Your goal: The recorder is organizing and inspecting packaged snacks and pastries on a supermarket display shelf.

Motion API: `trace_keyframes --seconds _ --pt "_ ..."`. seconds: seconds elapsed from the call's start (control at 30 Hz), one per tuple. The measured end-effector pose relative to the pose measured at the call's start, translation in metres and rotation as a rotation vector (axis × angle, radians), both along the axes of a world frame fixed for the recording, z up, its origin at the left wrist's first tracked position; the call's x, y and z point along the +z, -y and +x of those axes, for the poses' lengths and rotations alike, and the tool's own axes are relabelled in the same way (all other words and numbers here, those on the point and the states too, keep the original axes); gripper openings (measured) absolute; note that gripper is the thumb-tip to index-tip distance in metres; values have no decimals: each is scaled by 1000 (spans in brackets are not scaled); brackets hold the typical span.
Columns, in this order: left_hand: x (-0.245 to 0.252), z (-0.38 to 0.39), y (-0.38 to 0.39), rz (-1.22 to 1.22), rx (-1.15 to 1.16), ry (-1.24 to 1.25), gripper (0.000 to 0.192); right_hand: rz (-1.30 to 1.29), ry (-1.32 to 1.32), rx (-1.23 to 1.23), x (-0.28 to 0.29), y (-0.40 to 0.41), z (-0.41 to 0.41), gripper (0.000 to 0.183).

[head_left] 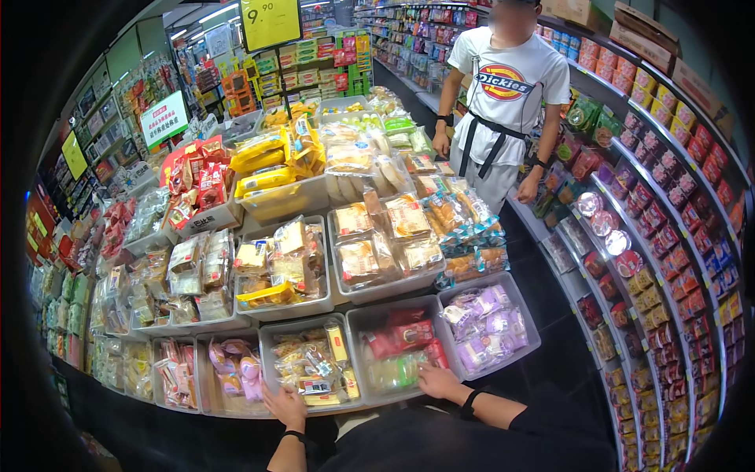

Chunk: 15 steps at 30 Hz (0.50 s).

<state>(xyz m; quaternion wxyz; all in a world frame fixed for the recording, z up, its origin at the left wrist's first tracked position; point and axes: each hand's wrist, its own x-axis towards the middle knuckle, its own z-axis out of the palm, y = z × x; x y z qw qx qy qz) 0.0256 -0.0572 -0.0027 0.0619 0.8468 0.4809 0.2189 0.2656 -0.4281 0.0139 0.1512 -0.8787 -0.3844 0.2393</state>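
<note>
My left hand [286, 407] is at the front left corner of a clear plastic bin [330, 407], its fingers apart near the rim, with nothing seen in them. That bin holds yellow packaged snacks [312, 363]. On its left, another bin has pink and purple packs [233, 369]. My right hand [439, 383] reaches over the front right part of a neighbouring bin [380, 398]. Its fingertips are next to a green and clear pack [401, 367] and a red pack [436, 354]; whether they grip either is unclear. Larger red packs [404, 336] lie behind.
Purple packs [486, 330] fill a bin at the right corner. Behind rise bins of packaged bread [357, 259] and yellow packs [265, 180]. A price sign [271, 23] stands above. Another person [501, 106] stands beyond the display, near stocked shelves [660, 236] on the right.
</note>
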Motion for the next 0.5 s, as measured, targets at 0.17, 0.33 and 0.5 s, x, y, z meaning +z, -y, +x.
trace_keyframes --seconds 0.17,0.33,0.5 --pt "-5 -5 -1 27 -6 15 17 -3 -30 0 4 1 0 40" --pt "-4 -3 -1 15 2 17 18 6 -4 3 -9 1 0 41" --pt "-3 -4 -1 5 -19 14 19 -26 11 11 -10 1 1 42"
